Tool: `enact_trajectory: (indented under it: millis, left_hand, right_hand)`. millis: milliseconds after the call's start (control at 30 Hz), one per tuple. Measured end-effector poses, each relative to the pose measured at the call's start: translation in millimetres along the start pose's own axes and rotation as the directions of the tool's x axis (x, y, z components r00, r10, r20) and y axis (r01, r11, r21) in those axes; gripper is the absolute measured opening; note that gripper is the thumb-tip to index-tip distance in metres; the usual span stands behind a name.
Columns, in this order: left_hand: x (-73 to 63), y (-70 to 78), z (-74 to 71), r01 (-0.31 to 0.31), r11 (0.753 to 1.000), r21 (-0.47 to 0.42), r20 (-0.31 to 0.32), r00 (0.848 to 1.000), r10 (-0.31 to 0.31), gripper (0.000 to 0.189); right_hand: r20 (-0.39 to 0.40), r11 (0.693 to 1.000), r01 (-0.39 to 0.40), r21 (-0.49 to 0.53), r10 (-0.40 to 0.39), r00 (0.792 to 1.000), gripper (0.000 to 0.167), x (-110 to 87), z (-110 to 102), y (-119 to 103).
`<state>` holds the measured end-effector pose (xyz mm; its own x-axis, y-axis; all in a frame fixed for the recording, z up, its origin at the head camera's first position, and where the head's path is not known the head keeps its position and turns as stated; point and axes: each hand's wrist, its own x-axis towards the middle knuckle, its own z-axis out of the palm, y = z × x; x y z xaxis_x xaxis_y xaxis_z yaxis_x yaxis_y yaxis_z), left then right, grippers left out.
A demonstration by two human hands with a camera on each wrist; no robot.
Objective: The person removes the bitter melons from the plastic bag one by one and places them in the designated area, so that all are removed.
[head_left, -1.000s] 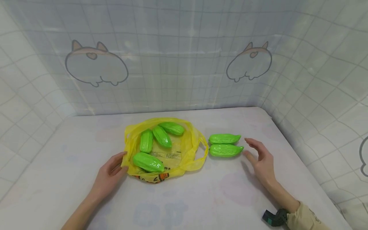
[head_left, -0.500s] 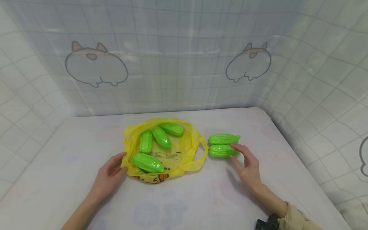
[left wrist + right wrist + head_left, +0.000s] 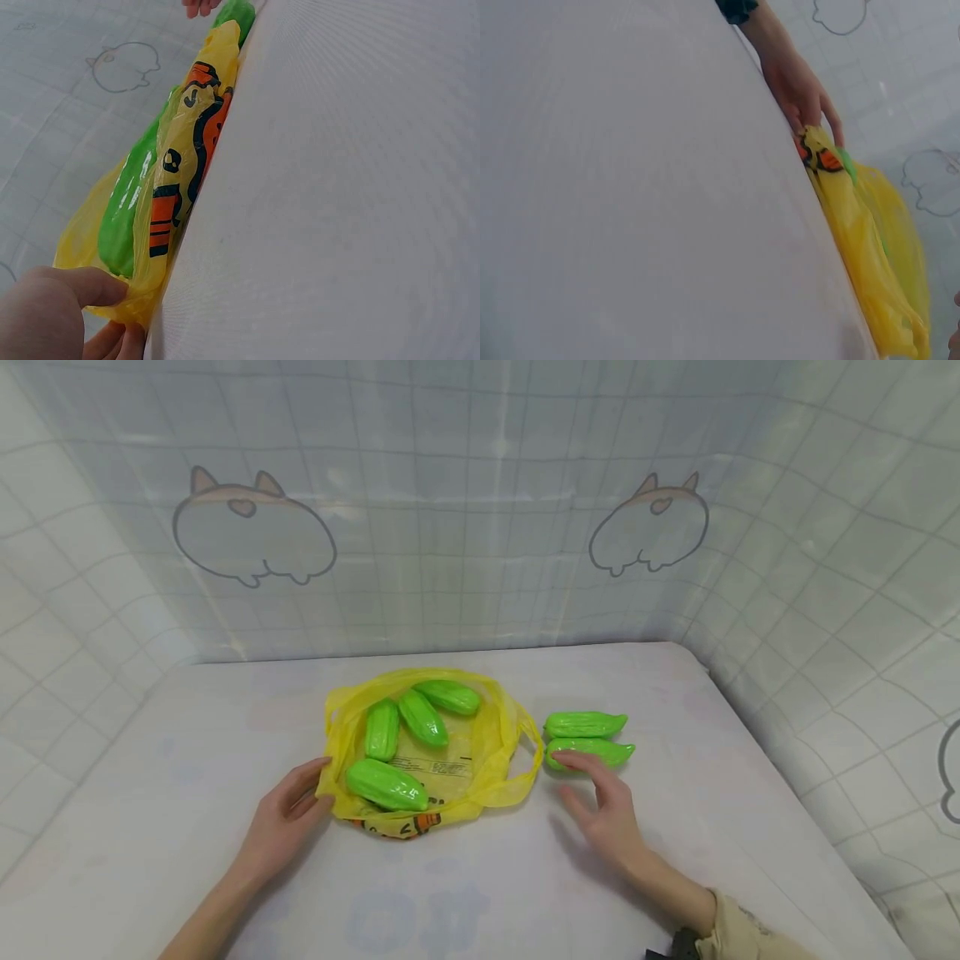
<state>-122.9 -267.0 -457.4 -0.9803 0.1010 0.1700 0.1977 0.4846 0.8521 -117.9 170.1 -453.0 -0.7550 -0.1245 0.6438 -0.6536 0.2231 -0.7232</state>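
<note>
A yellow plastic bag (image 3: pixel 502 781) lies with its mouth spread, several glossy green bitter melons inside, one (image 3: pixel 386 785) along its near side. My left hand (image 3: pixel 283 818) pinches the bag's left rim; in the left wrist view its thumb (image 3: pixel 101 286) and fingers lie on either side of the plastic. Right of the bag, two more bitter melons lie side by side, a far one (image 3: pixel 585 724) and a near one (image 3: pixel 611 752). Over the near one's left end reaches my right hand (image 3: pixel 603 814), fingers loosely bent and holding nothing. Whether it touches the melon, I cannot tell.
The bag's handle loop (image 3: pixel 531 747) lies close to the left ends of the two melons. A pale cloth covers the table (image 3: pixel 420 910). Behind it and at both sides hangs a checked curtain (image 3: pixel 465 527) with animal drawings.
My right hand has moved left, from beyond the pointed tips of the two melons to the near one's left end. The left hand, bag and melons stay put.
</note>
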Motion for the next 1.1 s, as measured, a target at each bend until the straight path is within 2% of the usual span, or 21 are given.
enact_trajectory:
  millis: [200,433,700,933,1100]
  left_hand:
    - [-0.5,0.3,0.0,-0.006,1.0,0.0,0.002,1.0,0.006,0.049]
    - [-1.1,-0.3,-0.6,0.001,1.0,0.006,0.0,1.0,-0.001,0.05]
    - [0.4,-0.2,0.3,0.007,1.0,-0.003,0.008,1.0,-0.007,0.05]
    - [-0.2,1.5,0.1,0.017,1.0,0.006,0.005,1.0,-0.017,0.05]
    - [-0.4,-0.2,0.6,-0.004,1.0,-0.001,-0.002,1.0,0.004,0.049]
  right_hand:
    - [0.027,1.0,-0.004,-0.004,0.004,1.0,0.041,0.2,17.7,-4.7]
    - [0.078,0.997,-0.002,-0.074,0.008,0.997,0.039,0.8,40.0,-11.1]
    - [0.134,0.991,-0.074,-0.112,0.089,0.987,0.038,0.9,63.1,-15.2]
    - [0.178,0.99,-0.103,-0.098,0.12,0.977,0.038,1.7,81.8,-20.2]
    - [0.21,0.99,-0.122,-0.076,0.135,0.968,0.04,4.1,96.9,-25.0]
